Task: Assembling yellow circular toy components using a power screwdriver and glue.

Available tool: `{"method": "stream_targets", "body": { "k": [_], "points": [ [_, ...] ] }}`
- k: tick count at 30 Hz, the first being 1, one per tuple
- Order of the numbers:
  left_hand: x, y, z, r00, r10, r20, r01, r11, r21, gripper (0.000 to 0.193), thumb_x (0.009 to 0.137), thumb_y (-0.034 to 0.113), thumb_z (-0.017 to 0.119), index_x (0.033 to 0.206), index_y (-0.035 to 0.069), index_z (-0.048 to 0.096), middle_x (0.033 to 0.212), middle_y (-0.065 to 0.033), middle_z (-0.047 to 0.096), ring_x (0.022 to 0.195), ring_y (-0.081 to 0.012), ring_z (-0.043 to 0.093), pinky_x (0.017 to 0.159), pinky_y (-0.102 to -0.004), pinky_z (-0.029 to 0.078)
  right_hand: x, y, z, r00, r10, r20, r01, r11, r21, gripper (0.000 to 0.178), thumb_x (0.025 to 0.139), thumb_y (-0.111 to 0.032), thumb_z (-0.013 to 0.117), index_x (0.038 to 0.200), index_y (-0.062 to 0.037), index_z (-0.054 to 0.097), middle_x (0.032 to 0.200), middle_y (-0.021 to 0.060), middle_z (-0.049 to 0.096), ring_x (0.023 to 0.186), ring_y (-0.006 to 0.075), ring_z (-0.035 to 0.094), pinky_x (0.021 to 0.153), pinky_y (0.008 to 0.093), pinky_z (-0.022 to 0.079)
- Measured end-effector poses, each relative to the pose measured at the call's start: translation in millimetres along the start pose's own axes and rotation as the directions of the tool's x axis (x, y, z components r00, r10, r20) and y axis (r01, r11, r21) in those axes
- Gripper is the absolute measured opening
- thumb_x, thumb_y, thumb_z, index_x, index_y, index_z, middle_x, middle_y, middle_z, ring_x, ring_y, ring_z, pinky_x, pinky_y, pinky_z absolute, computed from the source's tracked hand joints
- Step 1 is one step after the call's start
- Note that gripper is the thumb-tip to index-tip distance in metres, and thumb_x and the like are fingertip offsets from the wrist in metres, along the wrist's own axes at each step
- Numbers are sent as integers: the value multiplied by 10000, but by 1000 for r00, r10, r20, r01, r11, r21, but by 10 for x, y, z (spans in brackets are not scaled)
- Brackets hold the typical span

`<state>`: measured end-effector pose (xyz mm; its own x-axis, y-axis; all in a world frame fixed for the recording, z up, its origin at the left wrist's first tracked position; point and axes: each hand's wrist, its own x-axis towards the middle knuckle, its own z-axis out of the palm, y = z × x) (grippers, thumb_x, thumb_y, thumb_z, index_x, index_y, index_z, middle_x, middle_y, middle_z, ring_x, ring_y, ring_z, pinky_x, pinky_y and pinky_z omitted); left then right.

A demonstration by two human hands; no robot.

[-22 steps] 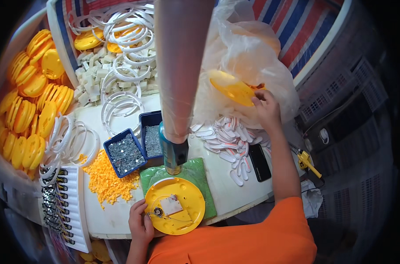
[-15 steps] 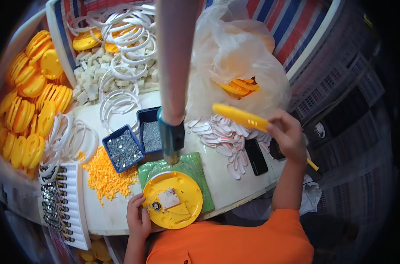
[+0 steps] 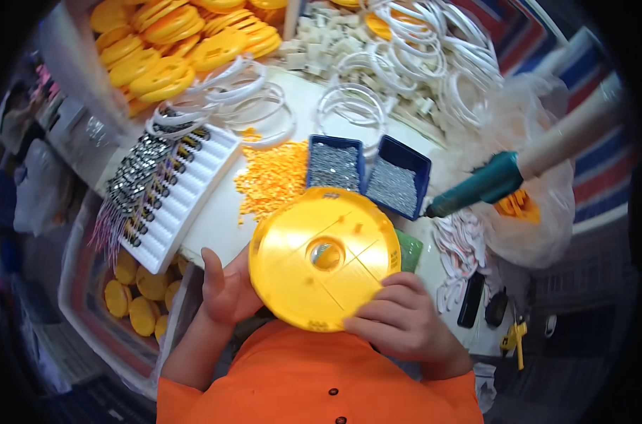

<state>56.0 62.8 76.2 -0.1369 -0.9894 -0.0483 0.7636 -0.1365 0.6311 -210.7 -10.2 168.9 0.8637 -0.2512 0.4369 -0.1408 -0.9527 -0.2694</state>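
Glossy yellow disc (image 3: 293,254), now nearer left hand (image 3: 229,291)

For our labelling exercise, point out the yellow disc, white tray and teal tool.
Yellow disc (image 3: 321,288): head view, face below its central hole.
White tray (image 3: 185,205): head view, bare ridged surface.
Teal tool (image 3: 485,185): head view, middle of its teal body.

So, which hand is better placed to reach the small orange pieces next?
Probably the left hand: it looks open, though the yellow disc hides its fingertips, and it's nearer the orange pieces. The right hand grips the disc's edge.
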Motion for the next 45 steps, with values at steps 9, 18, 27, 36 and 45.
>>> {"method": "stream_targets", "body": {
  "k": [9,18,27,36,45],
  "points": [
    [-286,-96,-603,917,211,-340,-258,961,-100,659,1058,415,375,1567,-3,351,1570,-209,449,1418,-369,480,1204,-499,362,787,542,931,959,-252,-128,274,941,199,160,808,-172,794,903,-104,685,879,34,656,793,237,654,738,394,533],
    [-242,-36,-599,826,278,-491,-363,928,-86,657,1075,445,331,1546,-9,389,1555,-193,478,1411,-359,488,1197,-477,378,1851,2740,1408,664,716,-213,-745,609,-273,317,866,-297,740,1062,-48,737,1015,151,737,986,352,711,839,461,580],
    [-490,-54,-756,808,301,-506,-362,932,-22,667,1074,477,325,1555,21,391,1564,-185,467,1410,-362,486,1185,-485,390,1986,3225,1509,461,885,-66,-859,426,-283,324,867,-318,690,1048,-59,763,1057,168,758,983,354,733,840,474,579],
    [-288,228,-787,829,318,-460,-355,935,7,744,1057,557,289,1551,12,395,1542,-207,485,1402,-385,490,1179,-513,397,2245,1863,787,764,363,-533,-521,835,-177,95,914,-145,639,942,-75,697,832,119,721,784,362,704,723,480,552],
    [-102,572,-739,917,251,-309,-308,939,-151,973,1004,749,255,1598,-22,270,1612,-230,374,1449,-405,427,1211,-509,351,1025,652,485,975,-211,-72,195,964,-182,257,839,-75,684,1095,-87,708,1180,76,715,1118,259,685,961,421,550]
  ]
}}
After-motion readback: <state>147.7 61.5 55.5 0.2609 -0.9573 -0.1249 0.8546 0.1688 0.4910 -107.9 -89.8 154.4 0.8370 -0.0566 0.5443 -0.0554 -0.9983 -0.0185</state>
